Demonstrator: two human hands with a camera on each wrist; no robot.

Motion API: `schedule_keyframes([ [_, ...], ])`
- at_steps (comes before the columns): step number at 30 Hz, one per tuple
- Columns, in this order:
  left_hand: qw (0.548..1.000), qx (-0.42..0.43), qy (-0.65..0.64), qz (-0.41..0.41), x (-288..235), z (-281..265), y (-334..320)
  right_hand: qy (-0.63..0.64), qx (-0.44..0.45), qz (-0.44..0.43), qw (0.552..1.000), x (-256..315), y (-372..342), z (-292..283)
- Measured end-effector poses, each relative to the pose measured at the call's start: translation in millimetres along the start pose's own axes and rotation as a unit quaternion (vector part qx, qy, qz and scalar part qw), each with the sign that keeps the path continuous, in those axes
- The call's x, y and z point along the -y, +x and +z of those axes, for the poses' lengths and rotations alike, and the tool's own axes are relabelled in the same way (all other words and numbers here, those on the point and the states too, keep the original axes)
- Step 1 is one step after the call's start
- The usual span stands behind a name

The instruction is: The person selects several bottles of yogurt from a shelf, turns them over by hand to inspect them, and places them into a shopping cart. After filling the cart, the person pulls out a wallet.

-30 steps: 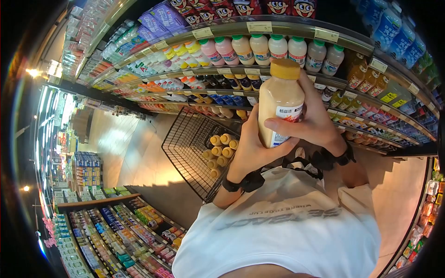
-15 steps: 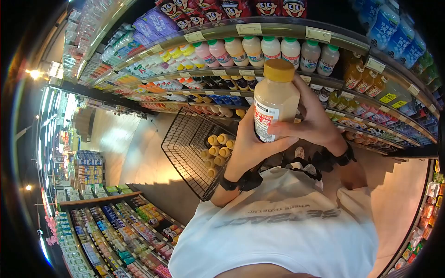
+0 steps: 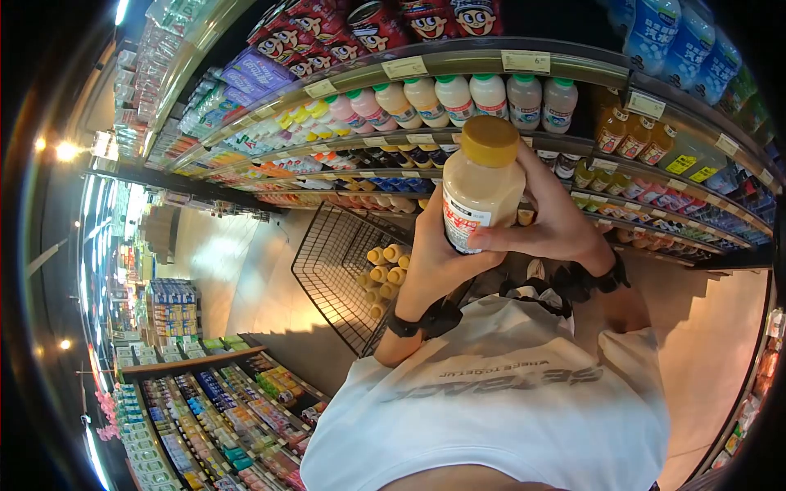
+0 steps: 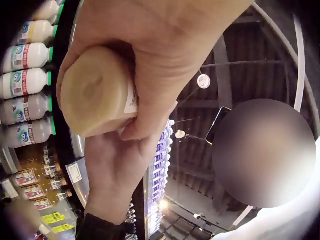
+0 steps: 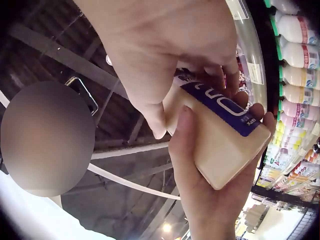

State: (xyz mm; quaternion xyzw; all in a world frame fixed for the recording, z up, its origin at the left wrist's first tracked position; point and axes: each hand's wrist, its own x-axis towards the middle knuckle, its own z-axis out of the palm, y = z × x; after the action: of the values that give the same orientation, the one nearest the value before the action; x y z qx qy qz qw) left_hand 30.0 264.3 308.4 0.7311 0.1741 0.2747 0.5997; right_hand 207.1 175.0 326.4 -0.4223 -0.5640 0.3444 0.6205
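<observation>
Both hands hold one cream-coloured bottle (image 3: 483, 184) with a yellow cap, roughly upright and tilted, in front of the chest. The left hand (image 3: 438, 254) grips its lower left side, and the right hand (image 3: 557, 221) wraps its right side with the thumb across the label. Seen from the left wrist, the bottle's base (image 4: 95, 92) faces the camera, with the left hand (image 4: 165, 45) around it. From the right wrist, a dark blue label (image 5: 225, 110) shows between the right hand (image 5: 165, 45) and the left hand (image 5: 205, 185).
A black wire cart (image 3: 327, 262) holding several yellow-capped bottles (image 3: 385, 274) stands left of the hands. Beyond the hands run shelves with green-capped bottles (image 3: 490, 94) and price tags (image 3: 526, 61). More stocked shelving (image 3: 221, 409) is at the lower left.
The bottle has turned in the hands, so its label shows differently, and its cap tips more toward the head camera. The shelves have shifted left in the head view.
</observation>
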Motion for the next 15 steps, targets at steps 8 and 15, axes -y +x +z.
schedule_keyframes([
  [8,0.999,-0.006,0.035,0.007,-5.2,24.1,16.8,-0.088,-0.054,-0.069,0.992,1.0,-9.6,-31.0],
  [15,0.952,-0.035,0.299,0.062,-10.6,12.7,28.7,-0.144,-0.045,-0.007,0.988,-10.0,-22.1,-75.5],
])
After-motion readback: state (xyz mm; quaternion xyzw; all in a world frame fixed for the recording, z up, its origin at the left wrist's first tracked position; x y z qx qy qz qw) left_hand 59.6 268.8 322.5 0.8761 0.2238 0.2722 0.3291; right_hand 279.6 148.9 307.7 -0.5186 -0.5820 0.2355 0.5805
